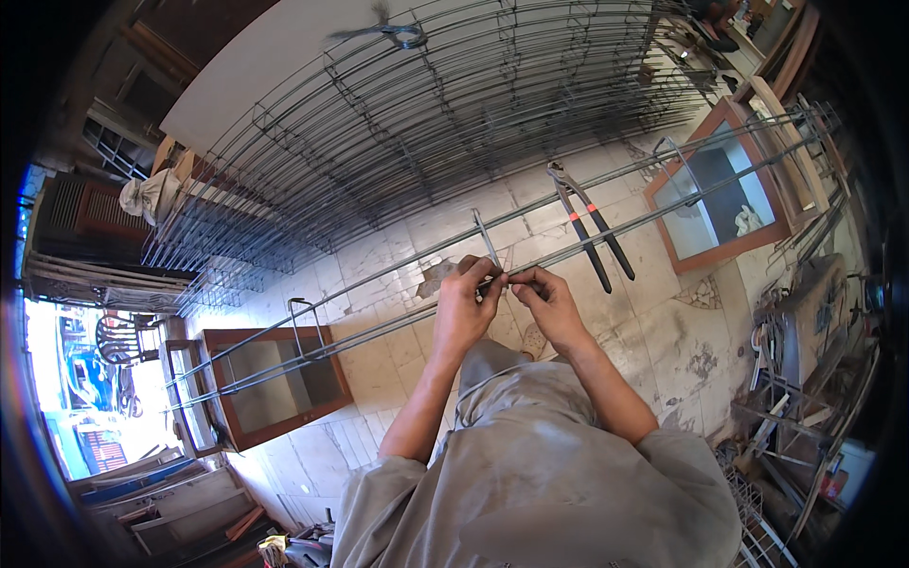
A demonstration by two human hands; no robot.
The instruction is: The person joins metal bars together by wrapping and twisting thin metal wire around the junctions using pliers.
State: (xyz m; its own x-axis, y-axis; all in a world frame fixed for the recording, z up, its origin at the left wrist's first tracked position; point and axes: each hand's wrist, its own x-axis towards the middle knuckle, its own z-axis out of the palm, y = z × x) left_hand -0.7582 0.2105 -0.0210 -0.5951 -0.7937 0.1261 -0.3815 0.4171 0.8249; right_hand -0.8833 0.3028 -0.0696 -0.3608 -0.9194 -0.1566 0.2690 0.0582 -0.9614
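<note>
Long thin steel rods (379,330) run across in front of me, tilted up to the right. A bent metal stirrup (483,232) stands on them near the middle. At its near end, my left hand (464,308) is closed, fingers wrapped round the stirrup and rods. Close beside it, my right hand (551,308) is pinched at the near rods; its fingertips hide whatever is between them. Pincers (592,227) with black handles and orange bands lie to the right, overlapping the rods in view; I cannot tell what they rest on.
Two wooden-framed glass cabinets (336,352) (661,206) stand under the rods, left and right. Beyond is a large stack of steel cages (379,142) with a wire coil (407,36) on top. Tools and metal scraps (795,398) crowd the right. The floor (653,350) is tiled.
</note>
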